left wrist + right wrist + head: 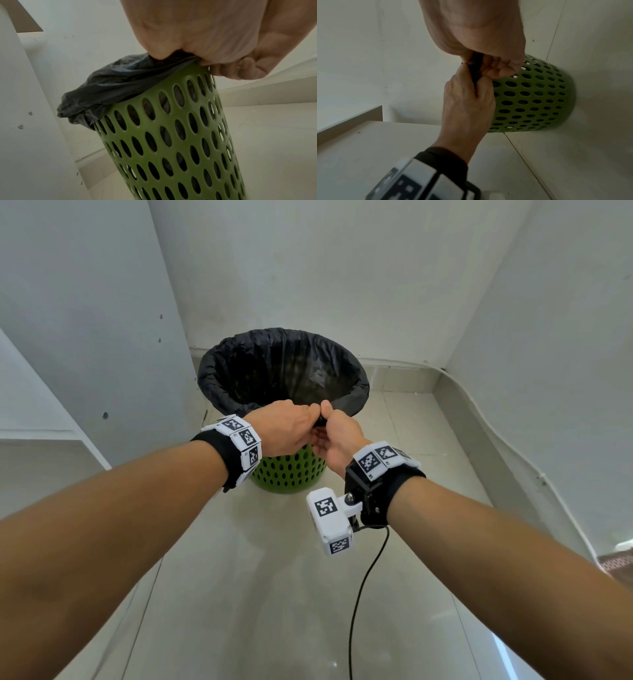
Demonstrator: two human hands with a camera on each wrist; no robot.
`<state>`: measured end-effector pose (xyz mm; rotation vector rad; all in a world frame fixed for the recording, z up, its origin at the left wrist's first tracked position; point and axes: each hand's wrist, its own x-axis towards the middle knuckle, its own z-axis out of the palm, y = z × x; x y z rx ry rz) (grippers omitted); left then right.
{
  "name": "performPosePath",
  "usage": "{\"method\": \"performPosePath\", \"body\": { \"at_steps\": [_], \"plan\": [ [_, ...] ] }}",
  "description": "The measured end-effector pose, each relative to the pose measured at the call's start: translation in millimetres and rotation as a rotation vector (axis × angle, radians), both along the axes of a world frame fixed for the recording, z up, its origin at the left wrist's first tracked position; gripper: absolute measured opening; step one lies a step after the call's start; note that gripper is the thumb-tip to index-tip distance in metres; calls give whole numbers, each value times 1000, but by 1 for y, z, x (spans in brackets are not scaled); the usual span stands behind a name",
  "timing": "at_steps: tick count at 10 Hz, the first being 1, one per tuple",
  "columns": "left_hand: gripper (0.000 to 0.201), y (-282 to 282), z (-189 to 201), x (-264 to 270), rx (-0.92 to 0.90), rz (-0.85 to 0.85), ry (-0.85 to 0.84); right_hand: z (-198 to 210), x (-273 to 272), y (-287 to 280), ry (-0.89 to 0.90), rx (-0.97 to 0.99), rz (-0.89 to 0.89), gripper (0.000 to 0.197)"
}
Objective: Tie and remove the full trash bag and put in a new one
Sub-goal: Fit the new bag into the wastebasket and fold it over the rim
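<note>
White walls (342,268) close in a narrow corner with a pale tiled floor (274,594), and a white cabinet side (85,320) stands on the left. Against the back wall sits a green perforated bin (287,470), lined with a black trash bag (239,364) whose edge is folded out over the rim all around; the bag mouth is open and untied. At the near rim both hands meet, touching each other. The left hand (287,428) has its fingers curled around a gathered bit of the bag's edge, and the right hand (337,436) pinches the same black fold between thumb and fingers. Each wrist carries a black strap with white blocks (245,445) printed in black-and-white square codes; no readable writing shows. A black cable (363,594) trails from the right wrist camera (330,522) across the floor.
</note>
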<state>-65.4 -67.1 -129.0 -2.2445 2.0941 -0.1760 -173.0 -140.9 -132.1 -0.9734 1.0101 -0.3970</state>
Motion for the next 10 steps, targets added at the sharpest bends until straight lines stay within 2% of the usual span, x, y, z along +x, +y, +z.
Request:
{"method": "performPosePath", "body": {
  "at_steps": [1, 2, 3, 4, 5, 6, 7, 8, 9, 10],
  "plan": [
    [16, -3, 4, -3, 48, 26, -27, 1, -2, -2, -4, 77, 35, 40],
    [29, -1, 14, 3, 111, 10, 95, 4, 0, -3, 9, 96, 0, 36],
    [36, 8, 18, 7, 154, -19, 161, 1, 6, -1, 1, 32, -82, 29],
    [41, 12, 10, 6, 95, -21, 145, -3, 7, 7, -21, 6, -151, 23],
    [43, 11, 10, 11, 92, -27, 172, -12, 9, 5, -11, -44, -149, 31],
    [41, 12, 16, 16, 101, -41, 206, -18, 9, 0, 5, -13, -65, 47],
    [53, 20, 27, 24, 12, -43, 284, -19, 3, 0, 45, 67, -75, 70],
    [35, 31, 41, 32, -207, 86, 383, -8, -8, 0, 202, -11, -187, 72],
    [21, 48, 58, 28, -378, 277, 437, 19, -20, 2, 382, -151, -191, 56],
    [28, 60, 79, 16, -293, 381, 407, 55, -29, 7, 478, -282, -29, 35]
  ]
}}
